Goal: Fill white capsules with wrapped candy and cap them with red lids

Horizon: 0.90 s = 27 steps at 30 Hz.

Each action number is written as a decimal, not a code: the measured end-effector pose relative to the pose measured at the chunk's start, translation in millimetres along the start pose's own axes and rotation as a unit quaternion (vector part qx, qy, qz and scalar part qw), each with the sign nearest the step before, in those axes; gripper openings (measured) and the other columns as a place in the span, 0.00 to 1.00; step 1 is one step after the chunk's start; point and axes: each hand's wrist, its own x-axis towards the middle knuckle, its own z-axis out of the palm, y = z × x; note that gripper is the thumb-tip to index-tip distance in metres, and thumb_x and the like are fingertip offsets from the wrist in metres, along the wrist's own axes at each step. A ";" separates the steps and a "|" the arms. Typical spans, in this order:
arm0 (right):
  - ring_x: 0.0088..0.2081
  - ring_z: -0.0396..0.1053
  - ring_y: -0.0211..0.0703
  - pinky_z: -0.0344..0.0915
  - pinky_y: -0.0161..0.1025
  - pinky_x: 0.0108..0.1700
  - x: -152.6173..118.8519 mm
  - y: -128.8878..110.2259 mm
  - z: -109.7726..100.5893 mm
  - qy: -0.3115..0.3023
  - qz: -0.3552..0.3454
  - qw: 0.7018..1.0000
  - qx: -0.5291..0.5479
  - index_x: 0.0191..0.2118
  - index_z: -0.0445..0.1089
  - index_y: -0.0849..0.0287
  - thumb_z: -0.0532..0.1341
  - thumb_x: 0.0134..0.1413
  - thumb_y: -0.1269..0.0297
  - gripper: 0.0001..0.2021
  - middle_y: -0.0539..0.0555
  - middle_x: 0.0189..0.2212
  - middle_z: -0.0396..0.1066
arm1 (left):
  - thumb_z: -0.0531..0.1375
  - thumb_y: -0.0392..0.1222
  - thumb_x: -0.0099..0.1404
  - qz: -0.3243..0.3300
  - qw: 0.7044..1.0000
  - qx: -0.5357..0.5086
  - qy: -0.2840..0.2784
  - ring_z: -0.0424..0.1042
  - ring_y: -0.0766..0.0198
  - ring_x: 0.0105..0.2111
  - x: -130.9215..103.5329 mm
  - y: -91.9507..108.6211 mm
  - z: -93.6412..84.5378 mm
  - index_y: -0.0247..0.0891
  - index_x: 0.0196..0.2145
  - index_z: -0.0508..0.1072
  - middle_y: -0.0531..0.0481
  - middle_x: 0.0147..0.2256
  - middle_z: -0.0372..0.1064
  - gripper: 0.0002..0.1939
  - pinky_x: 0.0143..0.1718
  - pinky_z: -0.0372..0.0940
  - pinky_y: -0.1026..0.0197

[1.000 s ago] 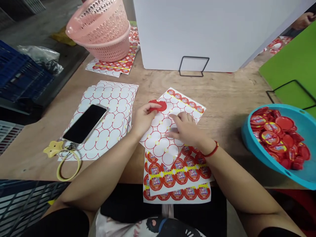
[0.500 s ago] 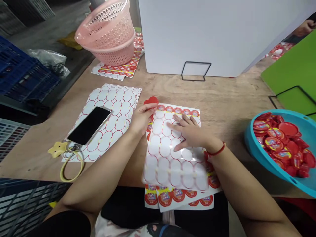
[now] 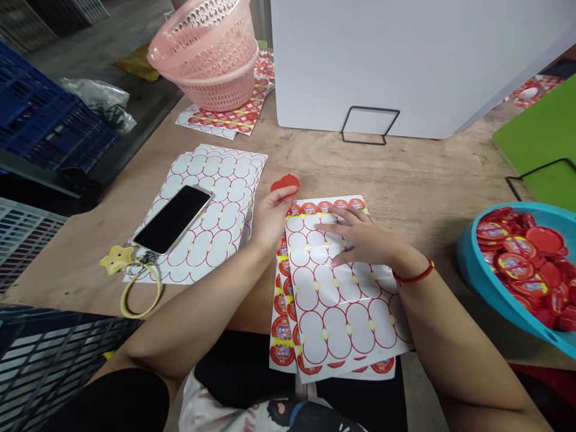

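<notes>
My left hand (image 3: 272,219) pinches red round plastic lids (image 3: 285,183) beyond the top left corner of a sticker sheet (image 3: 335,294). How many lids it holds I cannot tell. One row of red round stickers (image 3: 324,207) remains along the sheet's far edge; below it are bare white shapes with red outlines. Fingers spread, my right hand (image 3: 366,237) rests on the upper right of this sheet, holding nothing. Beneath it lie more sheets full of red stickers (image 3: 281,327), sticking out at the left and over the near table edge.
Left on the table, a phone (image 3: 173,219) with a yellow strap (image 3: 143,297) lies on used sheets (image 3: 229,207). Pink baskets (image 3: 225,90) stand behind. A blue basin (image 3: 470,264) of red lids is at right. White (image 3: 382,60) and green boards (image 3: 535,132) stand upright at the back.
The top sheet, blurred at its near end before, now lies still and turned, its near end further right. My right hand has moved slightly on it. The view has shifted a little.
</notes>
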 end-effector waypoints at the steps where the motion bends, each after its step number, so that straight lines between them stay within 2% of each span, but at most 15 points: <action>1: 0.72 0.38 0.74 0.47 0.71 0.68 -0.5 0.2 0.6 -0.002 0.000 1.000 -0.004 0.69 0.55 0.32 0.69 0.50 0.41 0.42 0.50 0.75 0.40 | 0.59 0.30 0.64 0.002 1.000 0.001 -0.006 0.76 0.65 0.36 -3.1 -3.4 2.1 0.39 0.42 0.80 0.49 0.37 0.78 0.13 0.46 0.70 0.58; 4: 0.72 0.37 0.74 0.47 0.71 0.67 0.0 -0.6 4.0 0.000 0.012 1.000 -0.019 0.70 0.52 0.31 0.65 0.56 0.41 0.39 0.50 0.75 0.37 | 0.59 0.30 0.65 0.002 1.000 -0.015 -0.026 0.77 0.65 0.38 -8.2 -11.0 6.9 0.39 0.43 0.79 0.49 0.35 0.77 0.12 0.49 0.70 0.56; 6: 0.72 0.38 0.77 0.48 0.74 0.65 1.7 -2.1 6.5 0.016 0.052 0.998 -0.030 0.71 0.50 0.31 0.62 0.59 0.40 0.37 0.52 0.75 0.36 | 0.61 0.30 0.64 0.008 0.998 -0.036 -0.044 0.77 0.64 0.41 -8.3 -11.4 8.0 0.39 0.42 0.78 0.49 0.38 0.78 0.11 0.51 0.70 0.57; 9: 0.71 0.40 0.81 0.48 0.78 0.63 2.8 -3.1 6.7 0.028 0.088 0.995 -0.040 0.71 0.50 0.32 0.62 0.57 0.37 0.39 0.55 0.75 0.38 | 0.62 0.28 0.63 -0.017 0.995 -0.067 -0.068 0.77 0.65 0.43 -6.1 -4.9 6.7 0.39 0.39 0.79 0.49 0.40 0.79 0.10 0.53 0.68 0.57; 12: 0.69 0.45 0.80 0.52 0.76 0.62 -0.3 -2.2 0.8 0.028 0.043 0.998 -0.048 0.69 0.56 0.32 0.67 0.51 0.36 0.41 0.56 0.73 0.47 | 0.61 0.26 0.62 -0.056 0.992 -0.086 -0.067 0.77 0.65 0.41 -1.5 4.4 3.2 0.38 0.37 0.80 0.49 0.36 0.79 0.11 0.55 0.67 0.56; 14: 0.66 0.53 0.78 0.57 0.74 0.60 -2.9 -2.8 -4.0 0.049 0.015 0.998 -0.045 0.68 0.60 0.35 0.69 0.47 0.37 0.42 0.59 0.68 0.57 | 0.62 0.26 0.61 -0.053 0.993 -0.089 -0.054 0.77 0.66 0.40 2.3 9.2 0.6 0.37 0.37 0.80 0.49 0.35 0.79 0.10 0.55 0.67 0.56; 16: 0.60 0.61 0.72 0.61 0.71 0.58 -3.2 -5.4 -6.7 0.080 -0.012 0.997 -0.005 0.68 0.60 0.38 0.68 0.49 0.37 0.41 0.61 0.60 0.66 | 0.63 0.26 0.59 -0.044 0.994 -0.094 -0.047 0.77 0.66 0.40 4.7 12.0 -1.1 0.37 0.36 0.81 0.50 0.35 0.79 0.10 0.54 0.67 0.57; 18: 0.55 0.68 0.63 0.65 0.65 0.56 0.1 -9.8 -5.7 0.128 -0.027 0.987 0.097 0.69 0.58 0.42 0.65 0.55 0.39 0.38 0.60 0.54 0.71 | 0.66 0.27 0.57 -0.051 0.992 -0.092 -0.076 0.77 0.66 0.38 3.7 12.5 -1.0 0.37 0.34 0.81 0.50 0.34 0.79 0.09 0.51 0.69 0.57; 19: 0.52 0.70 0.58 0.68 0.61 0.54 2.9 -12.4 -4.1 0.164 -0.022 0.972 0.169 0.69 0.57 0.43 0.63 0.58 0.40 0.36 0.59 0.52 0.72 | 0.67 0.28 0.56 -0.060 0.989 -0.083 -0.109 0.77 0.65 0.37 1.6 11.8 -0.2 0.37 0.34 0.81 0.50 0.34 0.79 0.08 0.50 0.69 0.57; 21: 0.44 0.74 0.50 0.73 0.51 0.46 9.0 -17.7 0.3 0.244 0.012 0.912 0.329 0.67 0.59 0.46 0.61 0.61 0.43 0.33 0.57 0.48 0.73 | 0.68 0.30 0.55 -0.071 0.977 -0.042 -0.196 0.77 0.65 0.36 -5.4 8.8 2.3 0.38 0.33 0.81 0.50 0.34 0.80 0.07 0.47 0.70 0.57; 23: 0.39 0.74 0.46 0.74 0.45 0.41 13.9 -22.7 4.1 0.284 0.038 0.843 0.456 0.60 0.67 0.49 0.62 0.60 0.44 0.27 0.55 0.45 0.75 | 0.67 0.31 0.55 -0.056 0.960 0.022 -0.275 0.77 0.65 0.35 -13.9 4.9 5.1 0.39 0.32 0.82 0.49 0.34 0.80 0.07 0.46 0.71 0.57; 24: 0.38 0.74 0.45 0.74 0.43 0.39 15.2 -24.9 5.2 0.290 0.041 0.819 0.494 0.55 0.72 0.50 0.63 0.59 0.45 0.23 0.55 0.43 0.75 | 0.67 0.31 0.56 -0.041 0.950 0.052 -0.304 0.77 0.64 0.35 -17.8 3.1 6.1 0.40 0.32 0.82 0.49 0.34 0.80 0.07 0.46 0.71 0.57; 27: 0.36 0.73 0.44 0.72 0.42 0.38 15.2 -28.6 5.6 0.307 0.042 0.791 0.527 0.39 0.77 0.53 0.67 0.55 0.48 0.15 0.53 0.36 0.77 | 0.66 0.32 0.57 -0.008 0.929 0.114 -0.351 0.78 0.62 0.37 -24.8 0.4 6.7 0.42 0.30 0.83 0.50 0.34 0.81 0.07 0.47 0.72 0.56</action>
